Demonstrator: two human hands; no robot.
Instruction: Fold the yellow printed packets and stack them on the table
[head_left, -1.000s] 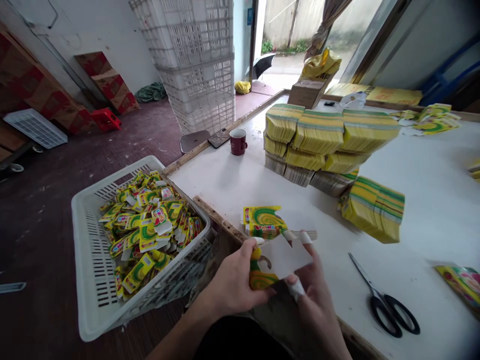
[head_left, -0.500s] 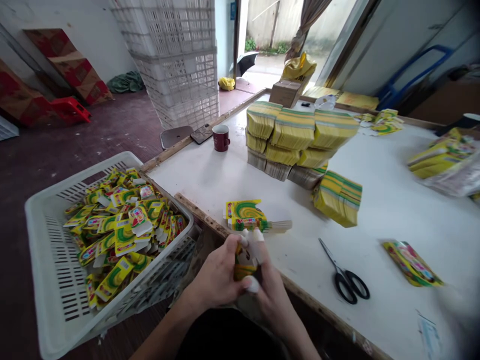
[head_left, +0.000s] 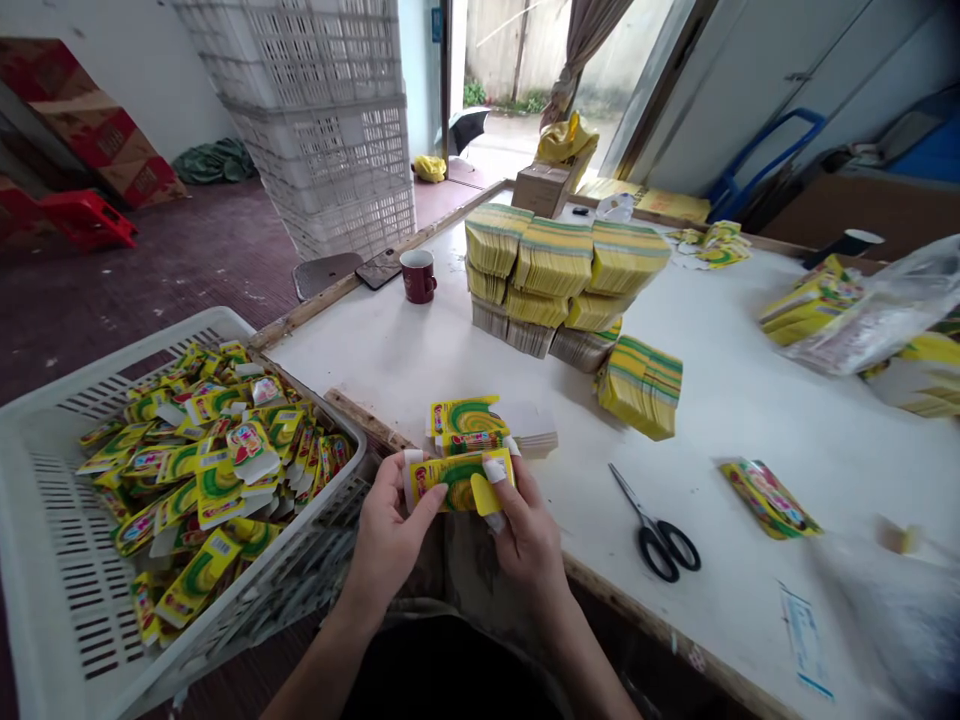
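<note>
Both hands hold one small yellow and green carton (head_left: 459, 482) at the table's near edge. My left hand (head_left: 390, 535) grips its left end, thumb on the front. My right hand (head_left: 525, 530), with white tape on the fingertips, pinches its right end and a yellow flap. Just behind the carton lies a short pile of flat cartons (head_left: 480, 425) on the white table (head_left: 750, 400). A white plastic basket (head_left: 45, 560) at the left holds several folded cartons of the same kind.
Black scissors (head_left: 654, 520) lie right of my hands. Tall bundles of flat yellow cartons (head_left: 562, 280) stand mid-table, with a red mug (head_left: 418, 275) and a phone (head_left: 379, 270) near the far left edge. Stacked white crates (head_left: 322, 120) stand on the floor behind.
The flat blank I held a second ago, white side up, has been folded into a closed carton with its printed face toward me. My view has swung to the right.
</note>
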